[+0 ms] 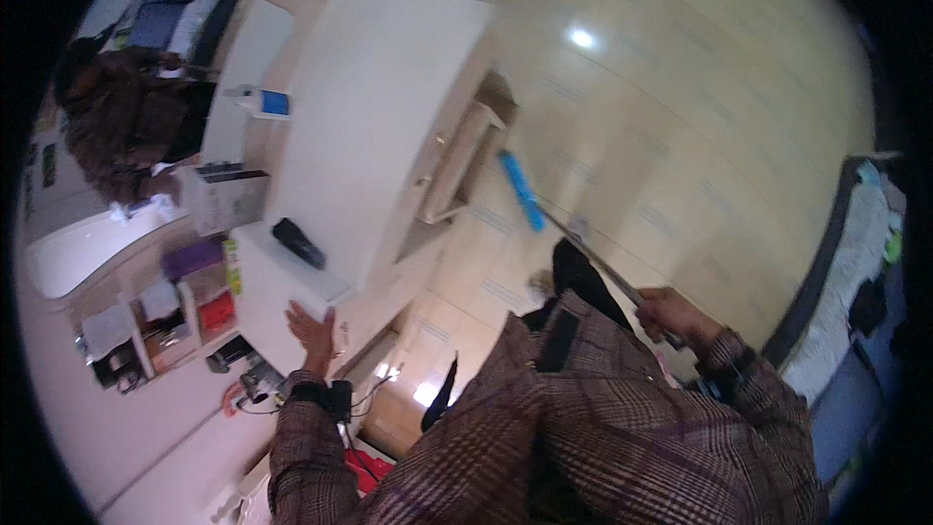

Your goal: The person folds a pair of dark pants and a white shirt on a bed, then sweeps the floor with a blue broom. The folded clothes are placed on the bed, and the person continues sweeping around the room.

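My right hand is closed around the upper part of a long thin handle, which slopes down to a blue broom or brush head at the tiled floor. My left hand has its fingers spread by the near end of a white dresser top; it grips nothing, and whether it touches the surface I cannot tell. A black object, perhaps a pouch, lies on the white top just beyond that hand. The blue head is beside the dresser's open lower compartment.
A mirror stands behind the dresser and reflects a person. Before it are a white bottle with a blue label and a box. Shelves hold small items. Cables hang near my left arm. A bed borders the floor at right.
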Tool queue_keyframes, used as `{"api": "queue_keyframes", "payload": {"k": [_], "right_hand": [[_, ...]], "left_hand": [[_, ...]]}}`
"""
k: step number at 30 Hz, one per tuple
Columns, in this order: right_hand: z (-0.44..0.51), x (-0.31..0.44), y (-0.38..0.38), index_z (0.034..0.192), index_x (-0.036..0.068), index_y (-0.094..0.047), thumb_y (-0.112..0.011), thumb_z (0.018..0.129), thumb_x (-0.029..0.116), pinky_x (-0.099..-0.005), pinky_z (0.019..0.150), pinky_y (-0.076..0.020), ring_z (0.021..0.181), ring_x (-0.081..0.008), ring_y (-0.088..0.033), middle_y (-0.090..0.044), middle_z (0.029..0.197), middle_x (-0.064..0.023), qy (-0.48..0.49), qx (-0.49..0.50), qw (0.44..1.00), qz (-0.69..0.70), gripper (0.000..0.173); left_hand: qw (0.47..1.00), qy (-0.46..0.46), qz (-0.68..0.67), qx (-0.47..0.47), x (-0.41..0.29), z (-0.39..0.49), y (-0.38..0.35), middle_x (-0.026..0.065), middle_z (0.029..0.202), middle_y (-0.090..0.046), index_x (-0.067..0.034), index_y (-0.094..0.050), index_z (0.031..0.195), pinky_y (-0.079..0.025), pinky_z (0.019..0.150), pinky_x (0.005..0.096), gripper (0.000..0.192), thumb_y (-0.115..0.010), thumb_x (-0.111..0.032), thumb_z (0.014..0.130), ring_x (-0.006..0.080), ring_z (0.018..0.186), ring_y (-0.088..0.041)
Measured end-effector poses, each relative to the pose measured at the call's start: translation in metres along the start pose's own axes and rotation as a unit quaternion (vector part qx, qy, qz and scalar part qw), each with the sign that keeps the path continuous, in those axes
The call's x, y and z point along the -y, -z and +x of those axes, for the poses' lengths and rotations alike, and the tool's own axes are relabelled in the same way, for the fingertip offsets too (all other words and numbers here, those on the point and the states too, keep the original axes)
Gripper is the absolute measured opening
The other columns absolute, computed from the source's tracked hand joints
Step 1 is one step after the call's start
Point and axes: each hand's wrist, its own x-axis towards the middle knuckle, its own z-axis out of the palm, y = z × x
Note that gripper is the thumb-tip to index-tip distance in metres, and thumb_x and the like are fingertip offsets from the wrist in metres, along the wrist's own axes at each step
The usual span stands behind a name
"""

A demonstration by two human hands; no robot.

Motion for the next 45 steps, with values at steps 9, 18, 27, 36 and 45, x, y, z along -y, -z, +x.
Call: {"api": "queue_keyframes", "payload": {"k": [9, 18, 27, 36, 45], "right_hand": [[0.145, -0.018, -0.068, 0.066, 0.007, -0.043, -0.051, 0.089, 0.015, -0.0288, 0.039, -0.0378, 0.041, -0.0138, -0.044, -0.047, 0.054, -0.0035, 0.168, 0.145, 0.974, 0.052, 0.026], [0.288, -0.024, -0.100, 0.067, 0.013, -0.034, -0.046, 0.092, 0.017, -0.0225, 0.036, -0.0319, 0.041, -0.0078, -0.036, -0.038, 0.054, 0.0030, 0.024, 0.195, 0.872, 0.449, 0.029], [0.132, -0.096, -0.068, 0.077, 0.010, -0.039, -0.044, 0.093, 0.013, -0.0252, 0.037, -0.0334, 0.042, -0.0086, -0.037, -0.040, 0.060, 0.0017, 0.022, 0.071, 0.879, 0.471, 0.017], [0.175, -0.086, -0.121, 0.077, 0.007, -0.043, -0.052, 0.088, 0.012, -0.0311, 0.036, -0.0344, 0.041, -0.0142, -0.043, -0.042, 0.054, -0.0022, 0.113, 0.121, 0.937, 0.307, 0.015], [0.169, -0.130, -0.027, 0.069, 0.010, -0.043, -0.041, 0.094, 0.015, -0.0220, 0.032, -0.0277, 0.040, -0.0072, -0.037, -0.040, 0.053, 0.0037, 0.113, 0.142, 0.897, 0.402, 0.026]], "left_hand": [[0.995, 0.015, -0.093, 0.036, -0.046, -0.027, 0.039, 0.0252, 0.148, 0.008, -0.004, 0.003, 0.144, 0.005, 0.110, 0.0468, 0.089, -0.047, -0.052, 0.088, 0.0391, 0.138, 0.008], [0.993, 0.006, -0.104, 0.050, -0.047, -0.027, 0.043, 0.0248, 0.148, 0.007, -0.003, 0.004, 0.144, 0.004, 0.110, 0.0444, 0.086, -0.045, -0.050, 0.091, 0.0351, 0.138, 0.011], [0.992, 0.035, -0.112, 0.041, -0.043, -0.022, 0.036, 0.0243, 0.149, 0.009, -0.008, 0.004, 0.145, 0.003, 0.110, 0.0481, 0.092, -0.046, -0.058, 0.087, 0.0392, 0.137, 0.011], [0.991, 0.049, -0.108, 0.068, -0.046, -0.022, 0.041, 0.0247, 0.148, 0.011, -0.009, 0.006, 0.145, 0.004, 0.109, 0.0490, 0.092, -0.044, -0.060, 0.087, 0.0396, 0.137, 0.013], [0.990, 0.013, -0.132, 0.045, -0.045, -0.025, 0.038, 0.0255, 0.148, 0.008, -0.004, 0.004, 0.144, 0.005, 0.109, 0.0483, 0.094, -0.044, -0.061, 0.086, 0.0401, 0.137, 0.012]]}}
